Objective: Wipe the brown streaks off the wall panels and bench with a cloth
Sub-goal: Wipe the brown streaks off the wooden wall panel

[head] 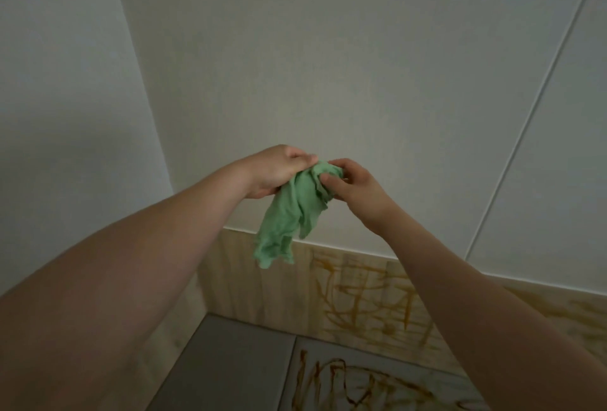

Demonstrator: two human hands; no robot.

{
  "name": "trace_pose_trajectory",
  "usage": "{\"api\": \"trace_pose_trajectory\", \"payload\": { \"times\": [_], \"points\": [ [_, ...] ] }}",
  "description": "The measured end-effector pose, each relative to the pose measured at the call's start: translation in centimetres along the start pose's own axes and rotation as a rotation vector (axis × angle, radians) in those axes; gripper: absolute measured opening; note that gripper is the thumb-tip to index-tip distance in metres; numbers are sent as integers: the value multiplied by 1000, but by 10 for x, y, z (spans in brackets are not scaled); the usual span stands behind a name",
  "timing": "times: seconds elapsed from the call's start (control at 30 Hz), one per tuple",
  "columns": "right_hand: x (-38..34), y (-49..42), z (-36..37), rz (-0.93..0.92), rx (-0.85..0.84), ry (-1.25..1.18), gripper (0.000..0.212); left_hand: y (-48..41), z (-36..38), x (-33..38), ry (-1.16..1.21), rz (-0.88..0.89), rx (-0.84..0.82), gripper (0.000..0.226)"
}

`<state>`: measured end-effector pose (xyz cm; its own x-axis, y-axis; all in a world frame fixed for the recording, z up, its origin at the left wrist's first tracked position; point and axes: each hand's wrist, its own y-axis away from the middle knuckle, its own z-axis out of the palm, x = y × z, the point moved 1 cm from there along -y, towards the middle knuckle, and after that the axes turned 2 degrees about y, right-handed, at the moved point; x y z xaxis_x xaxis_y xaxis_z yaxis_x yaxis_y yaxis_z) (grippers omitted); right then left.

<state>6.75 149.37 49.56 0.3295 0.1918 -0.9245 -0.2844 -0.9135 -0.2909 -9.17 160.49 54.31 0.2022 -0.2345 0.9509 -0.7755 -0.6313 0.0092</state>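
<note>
A crumpled green cloth (290, 213) hangs in the air in front of the wall, held by both hands at its top. My left hand (276, 170) grips its upper left part and my right hand (353, 183) pinches its upper right part. Below them, brown streaks (364, 292) cover the light wooden wall panel (236, 272). More brown streaks (345, 384) mark the grey bench (230, 361) at the bottom of the view.
A pale wall (328, 65) rises above the wooden panel, with a thin seam (538, 88) running diagonally on the right. A side wall (65, 98) closes the corner on the left. A joint line divides the bench into two sections.
</note>
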Motion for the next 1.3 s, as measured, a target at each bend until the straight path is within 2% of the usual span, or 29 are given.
{"api": "trace_pose_trajectory", "payload": {
  "times": [0.07,0.13,0.2,0.23,0.27,0.4,0.43,0.5,0.53,0.57,0.63,0.67,0.73,0.77,0.8,0.83,0.9,0.97,1.07,1.13,1.23,1.3],
  "points": [
    [-1,-1,-5,4,63,28,12,5,-1,4,-140,40,40,46],
    [-3,0,-13,37,99,29,22,9,-3,5,-440,104,-4,51],
    [-5,-1,-23,77,149,9,31,11,-2,3,-671,49,-97,53],
    [-6,-1,-28,99,158,-33,32,10,-3,-1,-701,6,-113,55],
    [-7,1,-31,125,163,-77,33,9,-5,-5,-684,-21,-110,52],
    [-5,11,-44,198,190,-284,32,5,-5,-21,-528,-71,-138,15],
    [-3,14,-47,221,153,-364,35,4,-4,-24,-458,-77,-147,12],
    [-2,18,-55,284,38,-454,54,4,2,-24,-235,-38,-135,12],
    [0,19,-61,283,-17,-389,64,4,5,-21,-103,-4,-113,16],
    [4,19,-66,255,-59,-255,66,4,7,-17,20,26,-84,22],
    [8,21,-79,161,-106,41,45,6,13,-8,115,47,-48,33],
    [10,23,-85,142,-158,117,38,6,16,-5,-4,26,-43,42],
    [15,24,-93,141,-236,169,45,8,22,-1,-586,-86,-113,70],
    [16,25,-95,145,-236,118,50,9,25,-1,-809,-158,-137,82],
    [16,25,-97,154,-218,5,53,7,27,-3,-821,-211,-153,86],
    [18,24,-99,170,-186,-137,54,5,27,-6,-671,-223,-151,81],
    [26,23,-106,206,-85,-361,53,2,31,-7,-209,-200,-155,50],
    [38,25,-112,238,-14,-406,45,-2,36,-5,-6,-140,-184,31],
    [55,26,-120,262,86,-240,36,-13,48,-7,-35,-101,-161,26],
    [68,25,-126,289,230,-66,39,-21,60,-7,-112,-77,-138,17],
    [89,31,-137,352,359,272,42,-34,88,-3,-303,20,-73,26],
    [100,37,-139,386,370,386,37,-46,109,-2,-297,21,-32,32]
  ]
}}
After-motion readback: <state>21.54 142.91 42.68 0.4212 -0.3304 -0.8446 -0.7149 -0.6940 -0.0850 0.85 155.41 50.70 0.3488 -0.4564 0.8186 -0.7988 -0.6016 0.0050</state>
